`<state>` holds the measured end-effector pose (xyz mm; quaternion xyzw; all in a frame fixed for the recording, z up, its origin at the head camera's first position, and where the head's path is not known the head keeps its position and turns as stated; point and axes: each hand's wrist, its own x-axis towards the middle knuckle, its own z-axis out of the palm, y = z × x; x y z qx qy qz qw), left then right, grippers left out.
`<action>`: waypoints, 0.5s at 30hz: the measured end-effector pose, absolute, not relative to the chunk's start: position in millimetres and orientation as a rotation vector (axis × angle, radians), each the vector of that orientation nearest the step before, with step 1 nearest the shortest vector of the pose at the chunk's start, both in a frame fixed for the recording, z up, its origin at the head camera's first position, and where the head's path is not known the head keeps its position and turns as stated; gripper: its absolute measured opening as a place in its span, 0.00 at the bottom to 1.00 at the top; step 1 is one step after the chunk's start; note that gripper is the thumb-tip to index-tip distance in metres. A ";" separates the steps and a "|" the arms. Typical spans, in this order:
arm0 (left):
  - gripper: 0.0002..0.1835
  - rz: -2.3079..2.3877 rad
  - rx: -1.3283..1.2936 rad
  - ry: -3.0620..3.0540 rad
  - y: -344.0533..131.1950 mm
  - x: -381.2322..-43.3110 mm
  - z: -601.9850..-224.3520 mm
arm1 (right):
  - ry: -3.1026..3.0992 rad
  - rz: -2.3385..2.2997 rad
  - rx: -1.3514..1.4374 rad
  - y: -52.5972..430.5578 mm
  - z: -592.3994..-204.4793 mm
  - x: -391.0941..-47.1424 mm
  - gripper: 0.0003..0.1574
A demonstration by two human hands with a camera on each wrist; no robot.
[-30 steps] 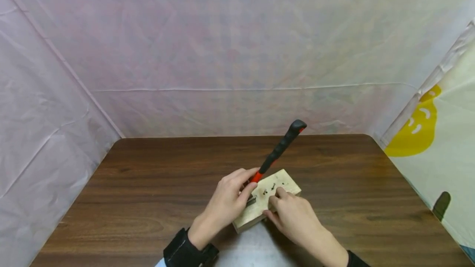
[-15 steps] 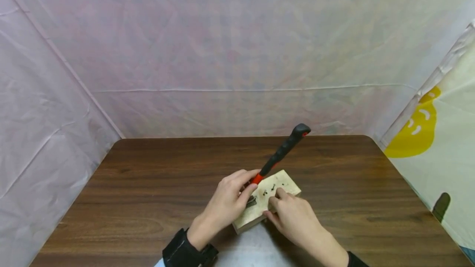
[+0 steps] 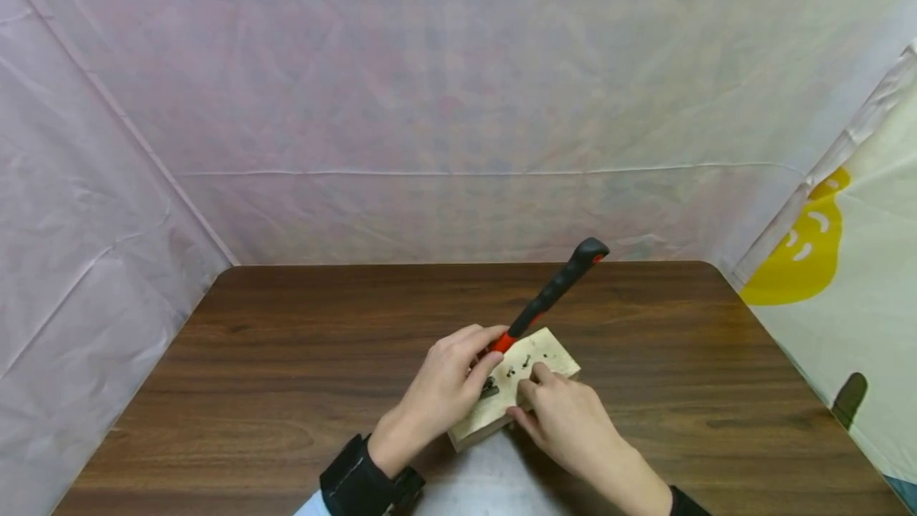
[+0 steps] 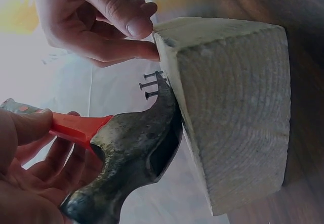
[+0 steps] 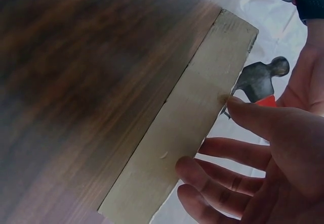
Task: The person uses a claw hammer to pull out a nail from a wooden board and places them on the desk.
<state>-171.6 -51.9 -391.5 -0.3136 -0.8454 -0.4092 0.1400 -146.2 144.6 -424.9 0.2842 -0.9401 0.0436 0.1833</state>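
Note:
A claw hammer (image 3: 552,289) with a black and red handle slants up and to the right, its head down on a pale wooden block (image 3: 476,422). My left hand (image 3: 446,379) grips it low on the red neck, just above the head. In the left wrist view the hammer's claw (image 4: 166,105) lies along the block's top face, its tip beside several nails (image 4: 150,85) that stick out of the wood. My right hand (image 3: 569,412) holds the block's near right part, thumb at the front edge and fingers curled over the top; its fingertips are partly hidden in the head view.
The block sits near the front of a dark brown wooden table (image 3: 301,357). Pale cloth (image 3: 458,86) hangs behind and on the left; a white sheet with a yellow figure (image 3: 798,249) hangs on the right. A black band (image 3: 365,480) circles the left wrist.
The hammer's handle has tipped a little to the right, its end shifting rightward, and my left hand has moved slightly right with it. My right hand and the block stay put.

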 end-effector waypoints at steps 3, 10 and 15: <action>0.17 -1.185 -0.902 -2.460 -50.4 -171.5 -391.3 | -2.659 0.128 0.807 144.5 -424.8 -146.2 0.15; 0.17 -1.222 -0.869 -2.465 -50.2 -171.1 -390.3 | -2.662 0.136 0.817 144.9 -424.7 -146.2 0.15; 0.16 -1.232 -0.844 -2.465 -52.3 -171.0 -388.2 | -2.673 0.131 0.807 146.3 -424.0 -146.1 0.15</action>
